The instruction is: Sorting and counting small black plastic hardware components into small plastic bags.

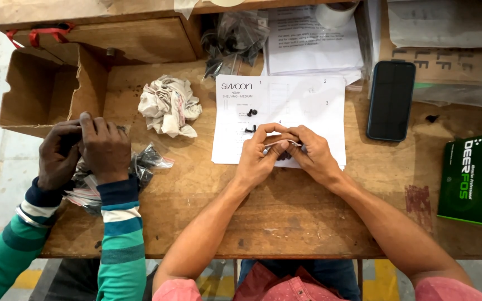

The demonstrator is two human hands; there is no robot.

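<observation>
Worn wooden desk [285, 217] carries a white printed instruction sheet [285, 97]; over it, left hand [256, 160] and right hand [314, 156] pinch a small clear plastic packet [279, 143], grip clamped (contents hidden). Small black screws [251, 113] lie loose beyond the grip, assembly barely begun.

A black phone [391, 100] lies face-up right of a crumpled cloth [169, 105], a green box [475, 178] and, seemingly, a tape roll [335, 14].
</observation>
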